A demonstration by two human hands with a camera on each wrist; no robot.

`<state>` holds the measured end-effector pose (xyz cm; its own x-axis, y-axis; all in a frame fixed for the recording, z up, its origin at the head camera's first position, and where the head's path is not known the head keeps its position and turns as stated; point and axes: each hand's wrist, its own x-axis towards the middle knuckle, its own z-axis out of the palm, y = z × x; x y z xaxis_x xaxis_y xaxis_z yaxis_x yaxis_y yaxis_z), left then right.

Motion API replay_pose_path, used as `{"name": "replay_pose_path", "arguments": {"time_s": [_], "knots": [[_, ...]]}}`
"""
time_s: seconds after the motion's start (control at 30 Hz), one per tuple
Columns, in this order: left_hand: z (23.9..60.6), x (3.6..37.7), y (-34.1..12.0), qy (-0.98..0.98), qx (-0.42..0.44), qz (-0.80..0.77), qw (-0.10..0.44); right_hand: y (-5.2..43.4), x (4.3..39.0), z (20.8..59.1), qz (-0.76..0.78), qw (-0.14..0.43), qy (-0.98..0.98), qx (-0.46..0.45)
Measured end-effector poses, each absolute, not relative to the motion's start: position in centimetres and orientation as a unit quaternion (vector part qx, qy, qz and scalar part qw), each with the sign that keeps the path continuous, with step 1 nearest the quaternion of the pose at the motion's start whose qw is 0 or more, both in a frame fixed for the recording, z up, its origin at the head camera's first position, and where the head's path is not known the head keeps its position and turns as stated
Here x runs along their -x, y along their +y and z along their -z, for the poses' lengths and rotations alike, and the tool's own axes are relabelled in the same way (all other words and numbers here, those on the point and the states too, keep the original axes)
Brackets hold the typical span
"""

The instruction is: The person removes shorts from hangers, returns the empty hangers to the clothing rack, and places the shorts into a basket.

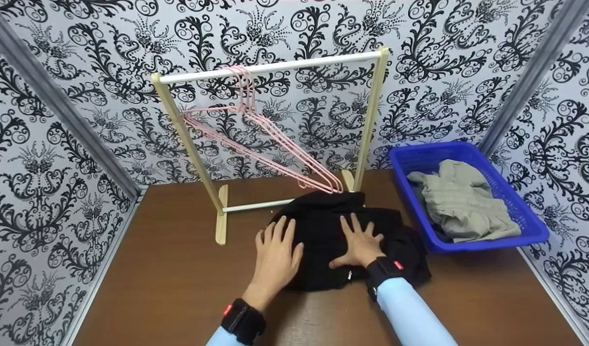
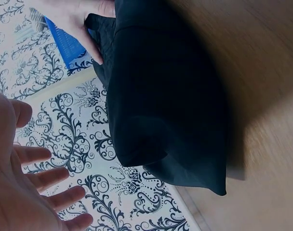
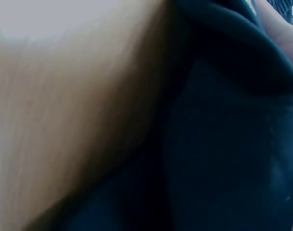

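The black garment (image 1: 332, 230) is lying bunched on the brown surface (image 1: 179, 269), in front of the wooden rack (image 1: 275, 67); both hands are pressing flat on it, left hand (image 1: 275, 257) and right hand (image 1: 359, 242), fingers spreading straight, gripping nothing; the right wrist view is blurring into dark cloth; pink hangers (image 1: 270, 139) are dangling behind; the blue basket (image 1: 534, 226) is holding grey cloth (image 1: 462, 202).

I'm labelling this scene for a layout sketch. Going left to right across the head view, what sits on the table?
Wooden clothes rack's left foot → left hand → right hand, both flat on the black garment → blue basket holding a grey garment. The pink hangers overlap the rack's span, so they are left out.
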<state>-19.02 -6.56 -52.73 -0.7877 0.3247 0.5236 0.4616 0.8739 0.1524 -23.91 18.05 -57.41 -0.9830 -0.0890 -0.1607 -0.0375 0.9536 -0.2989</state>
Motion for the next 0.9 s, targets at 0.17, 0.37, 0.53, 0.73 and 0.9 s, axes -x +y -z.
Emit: {"name": "replay_pose_path", "arguments": {"time_s": [0.17, 0.37, 0.53, 0.73, 0.9], "knots": [[52.8, 19.0, -6.6, -0.937, 0.207, 0.125, 0.253, 17.9, 24.1, 57.0, 0.154, 0.105, 0.982, 0.024], [53.0, 19.1, -6.7, -0.935, 0.206, 0.129, 0.258, 17.5, 23.8, 56.3, 0.161, 0.102, 0.982, 0.014], [53.0, 19.0, -6.7, -0.933, 0.206, 0.138, 0.261, 17.6, 23.4, 55.8, 0.174, 0.090, 0.980, 0.018], [52.8, 18.9, -6.7, -0.934, 0.201, 0.142, 0.257, 17.9, 23.1, 55.4, 0.177, 0.077, 0.981, 0.027], [52.8, 18.7, -6.7, -0.934, 0.202, 0.146, 0.256, 18.0, 23.0, 55.2, 0.162, 0.060, 0.984, 0.035]]}}
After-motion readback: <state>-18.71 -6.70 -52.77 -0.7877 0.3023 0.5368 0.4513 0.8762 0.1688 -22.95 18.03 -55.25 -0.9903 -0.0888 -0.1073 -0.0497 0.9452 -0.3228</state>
